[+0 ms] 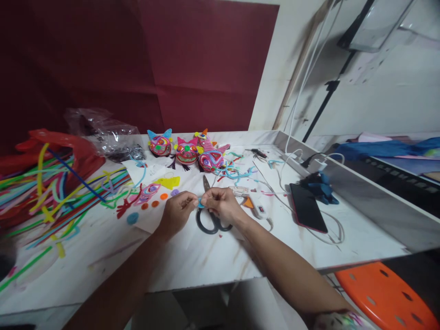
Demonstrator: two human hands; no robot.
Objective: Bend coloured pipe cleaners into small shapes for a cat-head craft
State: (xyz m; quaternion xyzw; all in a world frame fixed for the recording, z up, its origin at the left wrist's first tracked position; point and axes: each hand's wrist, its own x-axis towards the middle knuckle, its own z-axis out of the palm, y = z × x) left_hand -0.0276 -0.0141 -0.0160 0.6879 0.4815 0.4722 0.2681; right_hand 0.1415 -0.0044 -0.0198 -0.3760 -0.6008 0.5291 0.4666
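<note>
My left hand (177, 211) and my right hand (222, 204) meet over the middle of the table, fingertips pinched together. Between them is a small blue disc (200, 204), which looks like coiled pipe cleaner; fingers partly hide it. Just beneath lies a pair of scissors (205, 228) with black handles, its blades pointing away from me. To the left sit a larger blue disc (132, 218), several orange and brown discs (164, 196) and a purple disc (175, 192). Beside them rests a pink, swirled pipe-cleaner piece (148, 193) with red ends.
Loose pipe cleaners (85, 192) and a red plastic bag (68, 146) cover the left side. Colourful animal-face ornaments (186, 151) stand at the back. On the right are a white corded device (260, 211), a phone (308, 208) and cables. An orange stool (385, 293) stands lower right.
</note>
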